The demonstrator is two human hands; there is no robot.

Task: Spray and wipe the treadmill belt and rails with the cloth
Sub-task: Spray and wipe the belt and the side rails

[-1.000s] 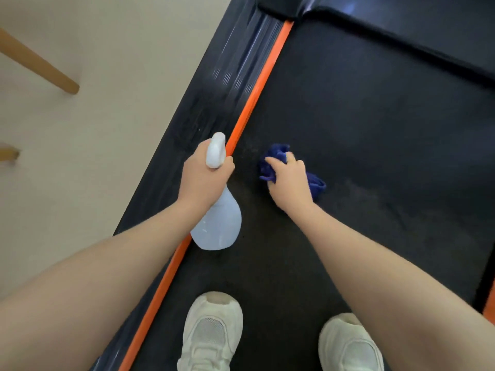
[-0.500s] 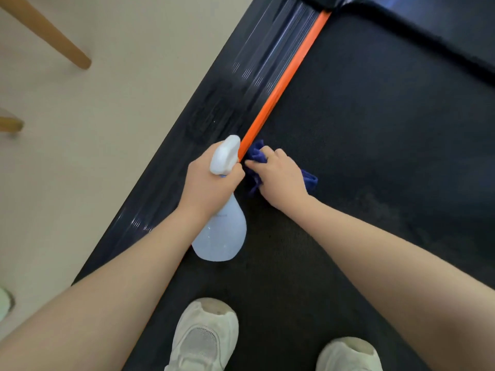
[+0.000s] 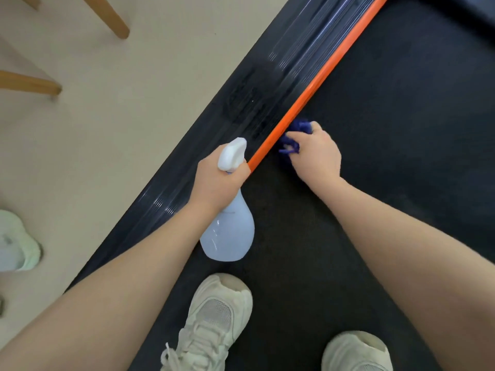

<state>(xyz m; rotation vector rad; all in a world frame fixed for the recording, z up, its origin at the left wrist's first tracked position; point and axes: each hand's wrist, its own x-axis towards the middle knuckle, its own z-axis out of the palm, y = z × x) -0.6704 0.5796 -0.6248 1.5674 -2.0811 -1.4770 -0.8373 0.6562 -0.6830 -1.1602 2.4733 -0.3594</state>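
The black treadmill belt [image 3: 388,135] fills the right side, edged by an orange strip [image 3: 316,84] and a dark ribbed side rail [image 3: 257,103] on its left. My left hand [image 3: 217,180] grips the neck of a pale translucent spray bottle [image 3: 230,234] with a white trigger head, held over the belt's left edge. My right hand [image 3: 316,153] presses a bunched dark blue cloth [image 3: 293,137] on the belt right against the orange strip. Most of the cloth is hidden under the hand.
My two pale sneakers [image 3: 214,322] stand on the belt at the bottom. Beige floor [image 3: 120,116] lies left of the rail, with wooden furniture legs [image 3: 107,17] at the top left and a light green shoe [image 3: 16,242] at the left edge.
My right hand slid the cloth left from the open belt to the orange strip, then forward along it. The left hand keeps its hold on the bottle. The view shifted left.
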